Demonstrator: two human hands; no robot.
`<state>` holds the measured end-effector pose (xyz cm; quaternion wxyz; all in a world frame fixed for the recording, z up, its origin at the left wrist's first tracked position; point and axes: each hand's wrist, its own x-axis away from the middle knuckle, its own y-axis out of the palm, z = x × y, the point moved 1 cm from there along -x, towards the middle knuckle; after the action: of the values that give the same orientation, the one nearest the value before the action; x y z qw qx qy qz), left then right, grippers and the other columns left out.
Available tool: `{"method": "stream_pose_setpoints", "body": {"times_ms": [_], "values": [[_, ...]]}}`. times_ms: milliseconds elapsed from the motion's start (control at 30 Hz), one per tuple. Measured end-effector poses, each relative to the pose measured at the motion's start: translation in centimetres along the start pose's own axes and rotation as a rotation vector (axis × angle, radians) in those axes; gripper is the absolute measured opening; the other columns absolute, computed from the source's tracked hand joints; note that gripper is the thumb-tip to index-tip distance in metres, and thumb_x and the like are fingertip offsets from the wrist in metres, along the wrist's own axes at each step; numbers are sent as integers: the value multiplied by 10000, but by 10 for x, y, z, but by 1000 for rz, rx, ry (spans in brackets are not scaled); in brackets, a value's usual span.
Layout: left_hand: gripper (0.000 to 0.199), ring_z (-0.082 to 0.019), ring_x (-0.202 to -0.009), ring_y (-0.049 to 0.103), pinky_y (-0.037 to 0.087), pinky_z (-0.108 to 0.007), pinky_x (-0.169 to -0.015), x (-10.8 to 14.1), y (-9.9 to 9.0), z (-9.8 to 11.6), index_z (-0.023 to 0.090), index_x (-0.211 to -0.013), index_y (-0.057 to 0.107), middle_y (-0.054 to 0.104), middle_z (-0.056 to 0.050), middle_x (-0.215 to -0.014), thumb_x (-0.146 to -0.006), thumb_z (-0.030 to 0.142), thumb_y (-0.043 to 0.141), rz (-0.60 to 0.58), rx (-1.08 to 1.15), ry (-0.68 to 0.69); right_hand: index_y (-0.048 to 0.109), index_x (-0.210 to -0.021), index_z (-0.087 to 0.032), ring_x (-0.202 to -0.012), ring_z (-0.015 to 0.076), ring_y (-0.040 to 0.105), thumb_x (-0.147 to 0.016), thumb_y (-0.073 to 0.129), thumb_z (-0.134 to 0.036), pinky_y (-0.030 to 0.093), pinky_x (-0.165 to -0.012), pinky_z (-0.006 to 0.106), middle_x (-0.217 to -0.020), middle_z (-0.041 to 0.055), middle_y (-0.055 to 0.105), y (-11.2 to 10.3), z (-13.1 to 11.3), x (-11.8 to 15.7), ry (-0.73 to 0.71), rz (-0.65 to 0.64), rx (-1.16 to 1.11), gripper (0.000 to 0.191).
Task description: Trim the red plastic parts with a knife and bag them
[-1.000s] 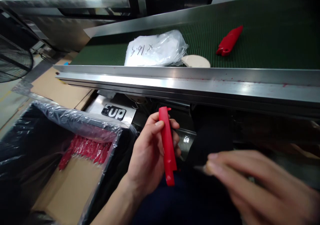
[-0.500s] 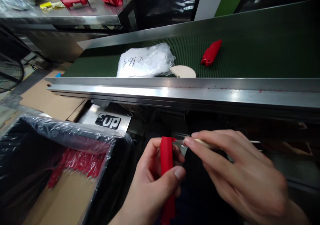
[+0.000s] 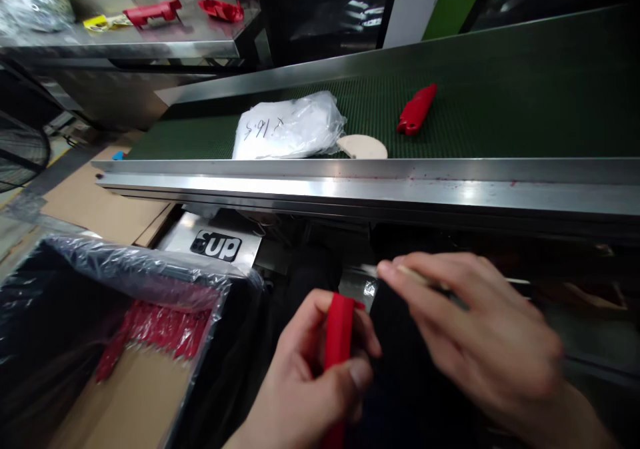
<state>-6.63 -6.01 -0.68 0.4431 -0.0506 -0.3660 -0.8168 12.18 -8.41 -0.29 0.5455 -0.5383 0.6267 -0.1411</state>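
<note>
My left hand (image 3: 315, 376) is closed round a long red plastic part (image 3: 339, 332), which stands nearly upright with its top end above the fingers. A small red bit juts from the part's right side near the top. To the right, my right hand (image 3: 475, 329) grips a thin knife (image 3: 415, 276) with a pale handle. Its blade points left, blurred by motion, and is apart from the red part. Another red plastic part (image 3: 417, 109) lies on the green conveyor belt (image 3: 510, 102) beyond my hands.
A lined bin (image 3: 200, 369) at the left holds several red parts (image 3: 165, 329) in plastic. On the belt lie a white plastic bag (image 3: 287, 126) and a pale disc (image 3: 364, 146). The belt's metal rail (image 3: 320, 186) runs across. More red pieces (image 3: 153, 12) sit on a steel table.
The knife blade has come away from the red part's top. My left hand and the part have moved down a little; the view has shifted slightly.
</note>
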Motion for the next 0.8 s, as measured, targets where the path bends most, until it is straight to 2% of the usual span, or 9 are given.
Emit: {"method": "stream_pose_setpoints", "body": {"times_ms": [100, 267, 533, 800], "values": [[221, -21, -502, 437, 370, -140, -456, 1, -1, -2, 206, -934, 539, 563, 2, -874, -822, 313, 697, -66, 84, -7, 625, -1251, -144, -978, 193, 606, -840, 571, 43, 487, -831, 333, -1117, 110, 621, -5, 4, 2, 68, 54, -55, 455], [163, -27, -521, 441, 375, -124, -431, -2, -1, 1, 218, -982, 541, 551, -6, -918, -856, 272, 629, -96, 233, -44, 648, -1199, -126, -1035, 157, 571, -883, 512, 20, 468, -847, 273, -1101, 102, 616, -9, -10, 2, -6, -61, -99, 373], [219, -31, -549, 449, 355, -100, -430, -1, 3, 2, 231, -1040, 505, 540, -15, -945, -864, 289, 622, -153, 313, -104, 651, -1190, -149, -972, 194, 603, -878, 514, 4, 498, -768, 317, -1078, 113, 638, -3, -17, 1, 8, -39, -130, 373], [200, -35, -542, 452, 392, -99, -432, -2, 5, 2, 221, -1037, 526, 549, -23, -923, -861, 266, 608, -177, 352, -126, 658, -1173, -140, -988, 182, 598, -885, 500, 4, 505, -793, 305, -1077, 105, 635, -5, -17, 6, 3, -23, -116, 358]]}}
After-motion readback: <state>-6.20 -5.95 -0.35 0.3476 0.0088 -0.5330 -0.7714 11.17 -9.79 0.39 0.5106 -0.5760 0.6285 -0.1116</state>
